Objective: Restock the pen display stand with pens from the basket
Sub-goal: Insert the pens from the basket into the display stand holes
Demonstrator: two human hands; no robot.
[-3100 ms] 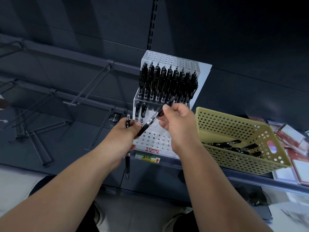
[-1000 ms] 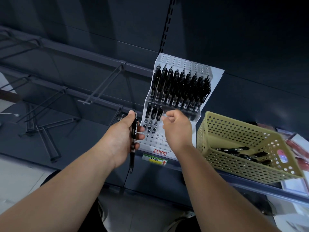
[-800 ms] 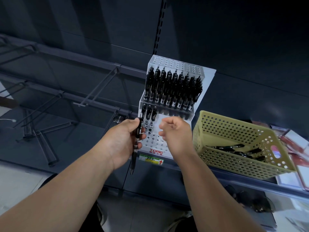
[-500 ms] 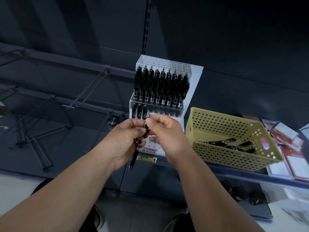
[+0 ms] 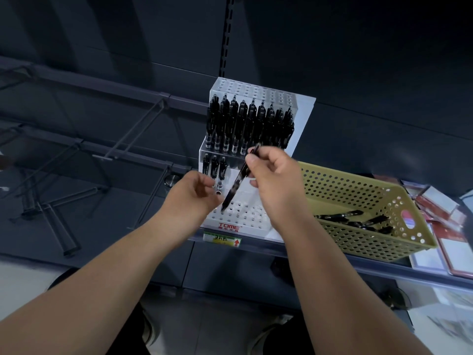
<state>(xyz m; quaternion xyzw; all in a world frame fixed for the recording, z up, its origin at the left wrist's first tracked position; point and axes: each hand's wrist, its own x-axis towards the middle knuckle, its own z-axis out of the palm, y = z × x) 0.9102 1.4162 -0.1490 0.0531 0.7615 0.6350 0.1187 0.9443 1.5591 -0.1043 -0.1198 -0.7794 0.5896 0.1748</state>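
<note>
1. The right hand is pinching a slim black pen near its top and slanting it tip-down over the pen display stand; I judge insertion to be the step in hand.
2. The left hand is hovering loosely curled at the stand's left edge, apparently holding nothing.
3. Next, the tip is needing a free round hole beside the seated pens.
4. The stand is showing white perforated plastic. The yellow perforated basket, just right of it, is holding loose pens.

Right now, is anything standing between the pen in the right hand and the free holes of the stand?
Nothing visible does. The right hand holds the pen tip down, just above the free front holes of the stand. The left hand hangs beside the tip, to its left, not under it.
</note>
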